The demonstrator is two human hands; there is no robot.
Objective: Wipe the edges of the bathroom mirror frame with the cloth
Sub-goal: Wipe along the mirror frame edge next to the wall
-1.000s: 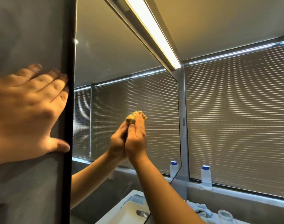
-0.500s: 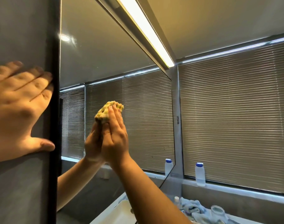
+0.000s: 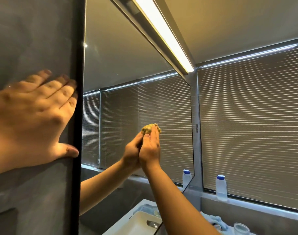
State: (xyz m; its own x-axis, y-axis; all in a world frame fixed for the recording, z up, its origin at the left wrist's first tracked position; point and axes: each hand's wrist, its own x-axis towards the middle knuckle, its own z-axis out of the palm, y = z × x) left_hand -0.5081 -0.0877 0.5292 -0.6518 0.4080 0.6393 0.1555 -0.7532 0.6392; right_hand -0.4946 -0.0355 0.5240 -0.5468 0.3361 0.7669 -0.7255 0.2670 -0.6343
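Right hand [image 3: 150,148] presses cloth [image 3: 150,128] flat-fingered on mirror [image 3: 128,65] glass, well right of frame [image 3: 77,116]. Left hand [image 3: 34,119], grip open, braces beside frame. Next: shift cloth onto frame edge.

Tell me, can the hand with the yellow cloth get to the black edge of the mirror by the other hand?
Probably yes. The right hand presses the cloth on the mirror glass, and only bare glass lies between it and the black frame edge. The left hand rests on the wall beside that edge.
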